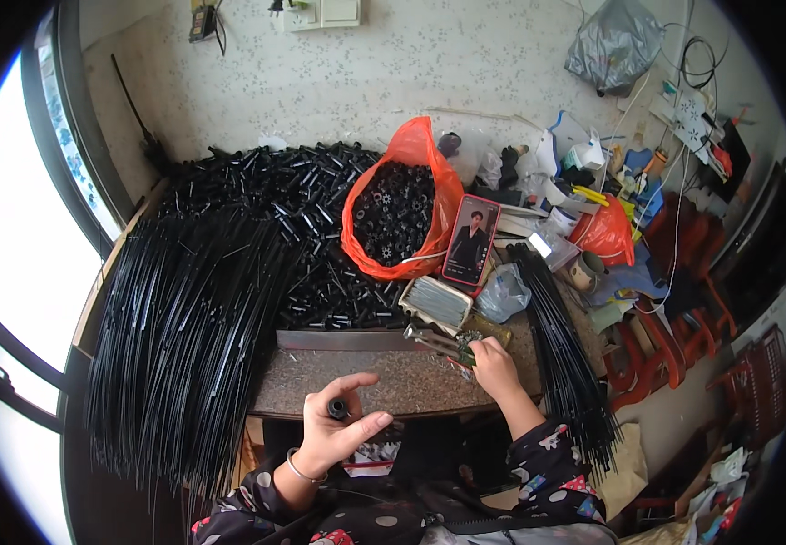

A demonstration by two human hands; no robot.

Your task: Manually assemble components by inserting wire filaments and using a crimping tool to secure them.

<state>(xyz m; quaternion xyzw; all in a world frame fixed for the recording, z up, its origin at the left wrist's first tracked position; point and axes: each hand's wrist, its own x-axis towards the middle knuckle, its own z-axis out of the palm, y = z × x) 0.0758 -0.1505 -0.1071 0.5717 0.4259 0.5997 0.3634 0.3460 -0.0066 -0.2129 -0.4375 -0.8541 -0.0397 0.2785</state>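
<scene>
My left hand [325,431] is raised over the table's front edge. Its lower fingers curl round a short black plastic tube [338,408], seen end on, while thumb and forefinger stand apart. At the right, my right hand [494,371] is closed on a pair of metal pliers [436,341] with greenish handles, their head pointing left. Just beyond the pliers is a small basket [435,304] of thin, pale rods. A heap of short black tube pieces [320,272] covers the middle and back of the table.
Long thin black rods [184,345] overhang the left front edge; another bundle [565,354] lies at the right. Behind are a red bag [447,182] of small black parts and a propped phone [472,239]. A metal strip [343,340] edges the heap. Clutter [593,191] fills the right back.
</scene>
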